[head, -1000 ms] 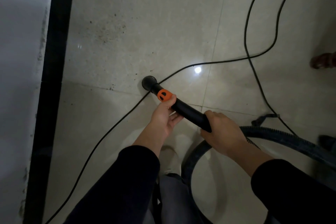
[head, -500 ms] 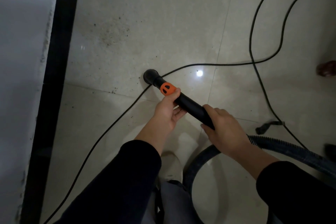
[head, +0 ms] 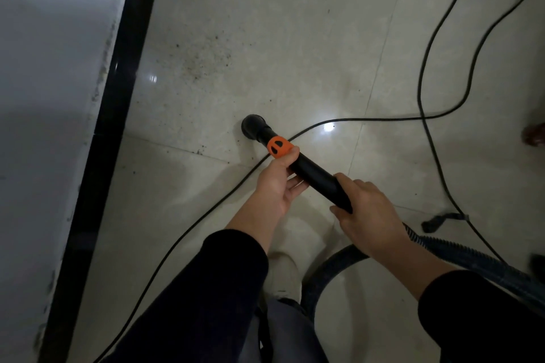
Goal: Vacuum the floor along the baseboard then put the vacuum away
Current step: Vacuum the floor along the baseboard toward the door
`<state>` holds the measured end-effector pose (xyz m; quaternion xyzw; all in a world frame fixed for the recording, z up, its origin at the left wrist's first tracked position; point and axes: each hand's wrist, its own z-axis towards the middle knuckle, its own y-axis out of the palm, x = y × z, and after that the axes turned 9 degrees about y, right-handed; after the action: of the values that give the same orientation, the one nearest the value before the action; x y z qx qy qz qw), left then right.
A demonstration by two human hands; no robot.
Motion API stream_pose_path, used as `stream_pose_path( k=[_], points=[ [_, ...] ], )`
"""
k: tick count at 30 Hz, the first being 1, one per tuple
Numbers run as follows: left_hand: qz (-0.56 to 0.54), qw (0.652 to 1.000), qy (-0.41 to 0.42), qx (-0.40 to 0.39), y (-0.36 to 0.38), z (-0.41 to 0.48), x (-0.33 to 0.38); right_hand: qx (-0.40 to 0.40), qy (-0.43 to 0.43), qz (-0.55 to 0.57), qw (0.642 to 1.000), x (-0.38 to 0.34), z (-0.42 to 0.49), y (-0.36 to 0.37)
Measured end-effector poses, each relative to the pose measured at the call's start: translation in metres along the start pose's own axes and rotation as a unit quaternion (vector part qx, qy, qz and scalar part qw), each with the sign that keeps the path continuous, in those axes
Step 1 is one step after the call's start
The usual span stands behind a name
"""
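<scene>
A black vacuum wand [head: 312,174] with an orange collar [head: 279,147] points down at the pale tiled floor, its round nozzle [head: 254,126] at the tile joint. My left hand [head: 275,183] holds the wand just behind the collar, thumb on top. My right hand [head: 367,215] grips the wand's rear end, where the ribbed hose [head: 460,253] joins. A patch of dark dirt specks [head: 203,59] lies beyond the nozzle, near the black baseboard [head: 118,115] on the left.
A black power cord [head: 383,119] runs across the floor under the wand and loops off at upper right. A white wall [head: 44,97] stands left of the baseboard. A black strap piece [head: 439,219] lies at right. My light shoe [head: 284,274] shows below.
The view has shifted, with the baseboard and dirt patch now further right and lower. Both hands keep the same hold on the wand, whose nozzle stays near the tile joint.
</scene>
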<state>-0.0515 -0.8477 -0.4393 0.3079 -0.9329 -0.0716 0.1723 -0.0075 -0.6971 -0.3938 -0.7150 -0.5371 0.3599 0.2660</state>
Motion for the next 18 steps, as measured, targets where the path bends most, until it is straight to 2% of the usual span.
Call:
stream_pose_path(
  k=[5, 18],
  points=[
    [0.008, 1.0, -0.01, 0.007, -0.01, -0.002, -0.007, -0.022, 0.011, 0.002, 1.0, -0.002, -0.003, 0.007],
    [-0.029, 0.998, -0.012, 0.061, -0.04, -0.016, -0.014, -0.072, -0.026, 0.009, 0.997, -0.012, -0.007, 0.014]
  ],
)
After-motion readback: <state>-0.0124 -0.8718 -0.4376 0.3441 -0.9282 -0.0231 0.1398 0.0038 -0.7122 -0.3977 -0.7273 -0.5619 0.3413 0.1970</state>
